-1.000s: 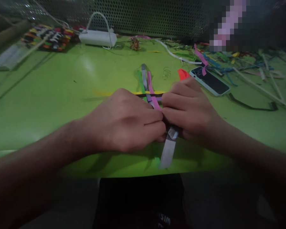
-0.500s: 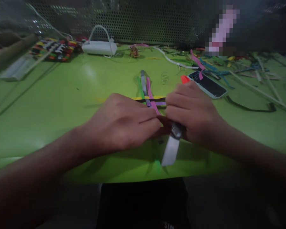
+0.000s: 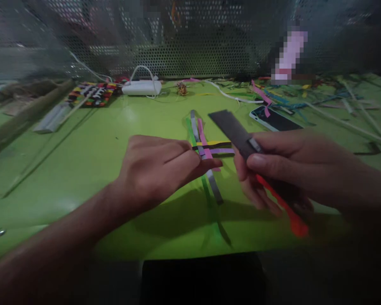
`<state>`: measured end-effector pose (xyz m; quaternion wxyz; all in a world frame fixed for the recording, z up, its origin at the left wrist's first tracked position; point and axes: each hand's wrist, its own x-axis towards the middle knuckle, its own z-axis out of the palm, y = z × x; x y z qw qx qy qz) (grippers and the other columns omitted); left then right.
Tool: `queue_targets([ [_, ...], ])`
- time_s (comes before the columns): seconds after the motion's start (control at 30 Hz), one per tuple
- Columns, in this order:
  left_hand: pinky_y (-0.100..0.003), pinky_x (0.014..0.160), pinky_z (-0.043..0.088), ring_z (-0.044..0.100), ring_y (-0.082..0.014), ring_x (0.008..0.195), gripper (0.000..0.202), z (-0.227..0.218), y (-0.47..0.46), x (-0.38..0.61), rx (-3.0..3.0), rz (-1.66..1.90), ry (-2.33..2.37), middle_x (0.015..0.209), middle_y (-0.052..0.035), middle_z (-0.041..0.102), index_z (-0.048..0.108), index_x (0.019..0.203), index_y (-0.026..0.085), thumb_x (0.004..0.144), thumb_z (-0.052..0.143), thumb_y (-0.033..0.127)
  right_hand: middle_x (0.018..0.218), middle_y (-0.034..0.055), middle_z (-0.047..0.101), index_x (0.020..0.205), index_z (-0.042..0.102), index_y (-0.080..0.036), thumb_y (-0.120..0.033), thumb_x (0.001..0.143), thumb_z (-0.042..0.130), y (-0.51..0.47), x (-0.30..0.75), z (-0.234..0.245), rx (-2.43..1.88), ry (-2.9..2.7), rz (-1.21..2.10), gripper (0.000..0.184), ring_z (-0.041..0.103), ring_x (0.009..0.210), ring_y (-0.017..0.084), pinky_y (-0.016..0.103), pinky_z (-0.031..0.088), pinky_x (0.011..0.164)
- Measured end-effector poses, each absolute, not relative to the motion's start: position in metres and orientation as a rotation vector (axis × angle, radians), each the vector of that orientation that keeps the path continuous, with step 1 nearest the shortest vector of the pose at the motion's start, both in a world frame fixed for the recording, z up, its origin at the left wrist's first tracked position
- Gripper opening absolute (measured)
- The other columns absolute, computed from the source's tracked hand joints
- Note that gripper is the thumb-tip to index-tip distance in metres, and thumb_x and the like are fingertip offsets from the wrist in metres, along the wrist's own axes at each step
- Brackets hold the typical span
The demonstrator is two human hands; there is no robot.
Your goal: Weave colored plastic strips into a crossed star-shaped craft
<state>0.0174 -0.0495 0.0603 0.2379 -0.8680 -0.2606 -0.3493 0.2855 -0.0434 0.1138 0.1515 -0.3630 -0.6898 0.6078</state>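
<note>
Several coloured strips (image 3: pixel 205 148), in green, grey, pink, black, yellow and purple, cross over and under each other at the middle of the green table. My left hand (image 3: pixel 160 167) is closed on the left part of this weave, its thumb stretched to the right across the strips; the pinched strip ends are hidden. To the right, my right hand (image 3: pixel 292 165) grips a snap-off utility knife (image 3: pixel 231 130) with a red-and-dark handle. Its wide grey blade points up and to the left, apart from the strips. Grey and green tails hang toward the front edge.
A phone (image 3: pixel 276 120) lies behind my right hand, with loose strip scraps (image 3: pixel 282 96) beyond it. At the back stand a white cylinder with a cord (image 3: pixel 142 87) and a colourful woven piece (image 3: pixel 97 94). A wooden bar (image 3: pixel 28 118) lies left; a perforated metal panel (image 3: pixel 190 55) rises behind.
My right hand has moved away from the strips to the right and turned the knife, so its blade now points up-left instead of down. My left hand stays at the weave. The view has tilted up.
</note>
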Motion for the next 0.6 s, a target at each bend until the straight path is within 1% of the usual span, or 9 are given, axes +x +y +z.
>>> queue_targets([
  [0.07, -0.027, 0.051, 0.038, 0.051, -0.0088, 0.047, 0.049, 0.062, -0.051, 0.016, -2.383, -0.909, -0.75, 0.057, 0.0046, 0.058, 0.062, 0.067, 0.021, 0.113, 0.074, 0.033, 0.07, -0.0012, 0.073, 0.091, 0.072, -0.022, -0.049, 0.105, 0.082, -0.044, 0.283, 0.114, -1.052, -1.988, 1.725, 0.032, 0.067, 0.057, 0.014, 0.023, 0.049, 0.048],
  [0.17, -0.028, 0.05, 0.036, 0.046, -0.0087, 0.045, 0.053, 0.064, -0.053, 0.015, -2.379, -0.894, -0.773, 0.055, 0.0045, 0.053, 0.061, 0.067, 0.021, 0.115, 0.07, 0.039, 0.069, -0.0014, 0.07, 0.097, 0.079, -0.021, -0.046, 0.103, 0.084, -0.044, 0.281, 0.109, -1.074, -1.991, 1.668, 0.026, 0.066, 0.057, 0.015, 0.024, 0.049, 0.051],
  [0.27, -0.029, 0.05, 0.035, 0.045, -0.0096, 0.046, 0.054, 0.065, -0.054, 0.013, -2.394, -0.856, -0.845, 0.055, 0.0037, 0.053, 0.063, 0.068, 0.022, 0.118, 0.065, 0.041, 0.07, -0.002, 0.069, 0.099, 0.081, -0.021, -0.043, 0.101, 0.086, -0.047, 0.278, 0.105, -1.083, -1.949, 1.667, 0.022, 0.066, 0.058, 0.014, 0.025, 0.048, 0.053],
  [0.37, -0.029, 0.051, 0.035, 0.048, -0.0099, 0.047, 0.055, 0.065, -0.055, 0.014, -2.435, -0.831, -0.88, 0.056, 0.003, 0.054, 0.063, 0.066, 0.021, 0.118, 0.063, 0.04, 0.072, -0.0031, 0.069, 0.094, 0.079, -0.02, -0.04, 0.097, 0.089, -0.05, 0.275, 0.103, -1.06, -1.953, 1.688, 0.022, 0.064, 0.061, 0.012, 0.023, 0.047, 0.055],
  [0.47, -0.029, 0.051, 0.033, 0.047, -0.0096, 0.047, 0.055, 0.066, -0.055, 0.016, -2.447, -0.842, -0.861, 0.055, 0.0032, 0.054, 0.064, 0.066, 0.021, 0.118, 0.063, 0.039, 0.071, -0.0032, 0.066, 0.089, 0.078, -0.019, -0.043, 0.098, 0.089, -0.049, 0.274, 0.1, -1.052, -2.01, 1.629, 0.028, 0.063, 0.063, 0.011, 0.022, 0.045, 0.056],
  [0.6, -0.028, 0.051, 0.033, 0.047, -0.0098, 0.046, 0.051, 0.067, -0.056, 0.018, -2.432, -0.858, -0.844, 0.055, 0.0035, 0.054, 0.069, 0.071, 0.021, 0.12, 0.061, 0.035, 0.071, -0.0027, 0.064, 0.088, 0.079, -0.019, -0.051, 0.099, 0.088, -0.045, 0.276, 0.097, -1.057, -2.118, 1.5, 0.036, 0.058, 0.063, 0.011, 0.023, 0.039, 0.054],
])
